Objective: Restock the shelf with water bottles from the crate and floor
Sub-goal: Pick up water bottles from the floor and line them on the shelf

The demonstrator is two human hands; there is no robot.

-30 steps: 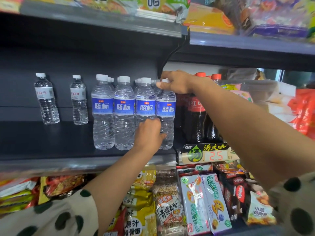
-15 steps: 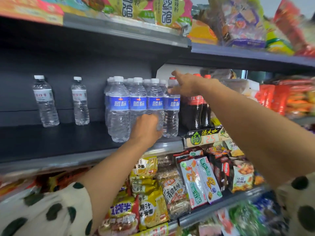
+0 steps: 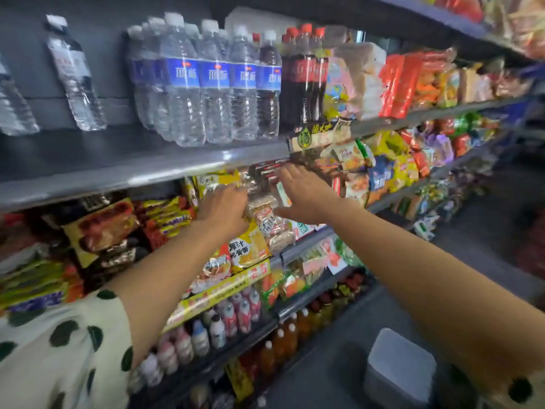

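Several blue-labelled water bottles [image 3: 215, 84] stand in a tight group on the dark shelf [image 3: 88, 160], left of cola bottles [image 3: 303, 75]. Two white-labelled water bottles [image 3: 75, 72] stand apart at the shelf's left. Both my hands hang below the shelf edge, in front of the snack packets. My left hand [image 3: 224, 209] has relaxed fingers and holds nothing. My right hand [image 3: 305, 194] is spread open, also holding nothing. Neither touches a bottle.
Snack packets [image 3: 259, 231] fill the tier under the bottles. Small drink bottles [image 3: 233, 317] and orange drinks [image 3: 283, 338] stand on lower tiers. A grey-white box [image 3: 401, 364] sits on the aisle floor at lower right. More packets [image 3: 413, 84] line the shelves to the right.
Both hands let go of the blue-labelled bottles and dropped below the shelf edge. The view has tilted down and right, showing the lower tiers and floor.
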